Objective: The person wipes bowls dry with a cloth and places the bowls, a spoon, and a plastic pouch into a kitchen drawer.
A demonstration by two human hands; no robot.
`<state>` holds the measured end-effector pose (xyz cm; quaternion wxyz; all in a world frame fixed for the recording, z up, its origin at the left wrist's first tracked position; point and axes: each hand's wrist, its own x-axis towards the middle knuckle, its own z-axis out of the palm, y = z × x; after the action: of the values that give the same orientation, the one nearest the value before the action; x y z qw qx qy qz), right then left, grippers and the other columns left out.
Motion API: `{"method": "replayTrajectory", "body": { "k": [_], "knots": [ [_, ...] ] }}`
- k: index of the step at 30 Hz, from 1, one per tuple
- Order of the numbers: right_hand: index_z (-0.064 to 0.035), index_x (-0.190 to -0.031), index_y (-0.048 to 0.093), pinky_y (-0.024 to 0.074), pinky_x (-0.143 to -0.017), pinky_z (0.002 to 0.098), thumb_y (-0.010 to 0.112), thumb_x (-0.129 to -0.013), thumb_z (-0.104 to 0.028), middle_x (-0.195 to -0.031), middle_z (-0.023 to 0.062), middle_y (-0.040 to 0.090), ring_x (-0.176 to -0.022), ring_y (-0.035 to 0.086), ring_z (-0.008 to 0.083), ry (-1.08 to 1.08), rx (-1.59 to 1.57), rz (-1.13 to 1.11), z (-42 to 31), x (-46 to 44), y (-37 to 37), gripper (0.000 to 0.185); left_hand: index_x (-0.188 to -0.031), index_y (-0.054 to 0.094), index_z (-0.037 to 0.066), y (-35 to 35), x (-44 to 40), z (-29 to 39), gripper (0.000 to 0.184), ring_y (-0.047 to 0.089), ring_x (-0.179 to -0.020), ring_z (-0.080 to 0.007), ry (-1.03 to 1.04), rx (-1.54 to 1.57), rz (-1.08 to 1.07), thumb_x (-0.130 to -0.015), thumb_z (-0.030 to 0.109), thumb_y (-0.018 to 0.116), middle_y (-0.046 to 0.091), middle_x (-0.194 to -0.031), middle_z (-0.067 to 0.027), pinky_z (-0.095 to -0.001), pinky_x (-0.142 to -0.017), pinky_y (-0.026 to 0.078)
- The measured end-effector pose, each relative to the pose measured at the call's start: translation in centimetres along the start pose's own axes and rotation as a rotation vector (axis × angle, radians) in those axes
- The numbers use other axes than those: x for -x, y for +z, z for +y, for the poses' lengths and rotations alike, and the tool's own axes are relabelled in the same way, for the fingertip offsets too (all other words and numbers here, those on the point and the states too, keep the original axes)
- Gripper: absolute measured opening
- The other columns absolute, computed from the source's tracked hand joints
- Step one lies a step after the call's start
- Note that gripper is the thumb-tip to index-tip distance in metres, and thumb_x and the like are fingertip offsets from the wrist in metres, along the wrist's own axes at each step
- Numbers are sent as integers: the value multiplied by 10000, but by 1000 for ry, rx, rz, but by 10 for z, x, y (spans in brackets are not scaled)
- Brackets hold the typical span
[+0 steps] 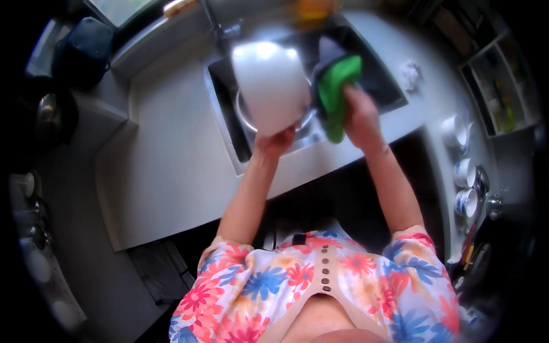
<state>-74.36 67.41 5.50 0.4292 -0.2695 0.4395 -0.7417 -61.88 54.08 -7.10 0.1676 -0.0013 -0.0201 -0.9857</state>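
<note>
Over the sink (224,126), my left hand (277,142) grips the lower edge of a large white dish (271,86), which is tilted up and hides part of my fingers. A round metal basin (246,114) shows behind the dish inside the sink. To the right, my right hand (361,117) is closed on a green and dark cloth (338,91), blurred by motion. The cloth hangs beside the dish, with a narrow gap between them.
A faucet (220,28) rises behind the sink. White bowls (466,172) line the right counter, near a crumpled white item (410,75). A blurred orange object (315,8) is at the back. A dark appliance (84,52) stands at upper left.
</note>
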Motion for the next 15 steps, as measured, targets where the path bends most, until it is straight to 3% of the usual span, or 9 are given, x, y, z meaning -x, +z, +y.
{"method": "replayTrajectory", "body": {
  "k": [2, 3, 5, 6, 7, 9, 11, 12, 15],
  "knots": [
    [19, -1192, 460, 344, -949, 279, 438, -902, -152, -1205, 98, 483, -1127, 451, 185, -311, 380, -70, 13, -1, 18, 337, -1116, 478, 36, 5, 3, -11, 362, 601, -818, -302, -6, -81, -4, -790, 147, 588, 539, -1034, -197, -300, -545, 544],
    [-20, -1214, 463, 306, -974, 282, 441, -908, -183, -1269, 94, 437, -1179, 394, 180, -675, 1007, -110, 8, -10, 19, 348, -1054, 519, 15, 15, 4, -16, 314, 597, -826, -289, -12, -122, -8, -770, 114, 609, 560, -1018, -159, -319, -550, 545],
    [-42, -1200, 486, 285, -986, 287, 450, -905, -202, -1288, 98, 422, -1186, 377, 184, -723, 1031, -95, -2, -27, 15, 337, -1015, 533, 15, 26, 8, -14, 287, 600, -768, -266, -150, -172, 45, -742, 71, 603, 573, -922, -137, -349, -597, 536],
    [-33, -1189, 491, 342, -939, 271, 448, -907, -239, -1203, 99, 496, -1110, 453, 179, -481, 655, -108, -16, -27, 19, 352, -1004, 537, 12, 24, 8, -9, 282, 601, -754, -260, -176, -265, 122, -732, 53, 596, 574, -893, -133, -349, -600, 534],
    [-27, -1146, 513, 413, -849, 265, 446, -907, -249, -1040, 77, 575, -955, 533, 140, -244, 647, -61, -31, -31, 12, 332, -993, 542, 9, 23, 8, -6, 277, 602, -739, -254, -204, -358, 201, -722, 35, 590, 576, -864, -129, -349, -604, 532],
    [-29, -1076, 539, 451, -736, 249, 454, -901, -259, -903, 36, 594, -803, 548, 97, 40, 428, 38, -52, -35, 10, 301, -1034, 511, -36, 35, 8, -5, 341, 604, -748, -291, -79, -598, 194, -697, 16, 529, 580, -913, -154, -323, -586, 513],
    [-29, -1026, 547, 454, -700, 245, 476, -886, -273, -893, 35, 587, -779, 540, 94, 143, 408, 48, -53, -45, -22, 290, -987, 521, -49, 43, 7, -6, 333, 604, -763, -259, 37, -758, 201, -656, -24, 504, 579, -883, -137, -304, -602, 507],
    [-29, -1031, 546, 457, -685, 246, 487, -879, -291, -900, 48, 586, -778, 543, 100, 152, 452, 72, -51, -49, -32, 309, -943, 530, -57, 41, 6, -2, 321, 591, -745, -201, 13, -818, 210, -625, -57, 492, 572, -848, -105, -270, -611, 488],
    [-24, -1029, 549, 461, -689, 251, 491, -878, -287, -882, 56, 587, -769, 547, 102, 178, 640, 131, -68, -50, -45, 309, -943, 533, -56, 37, 3, -1, 318, 570, -721, -177, -3, -1013, 300, -630, -51, 482, 565, -824, -89, -262, -614, 471]
  ]
}}
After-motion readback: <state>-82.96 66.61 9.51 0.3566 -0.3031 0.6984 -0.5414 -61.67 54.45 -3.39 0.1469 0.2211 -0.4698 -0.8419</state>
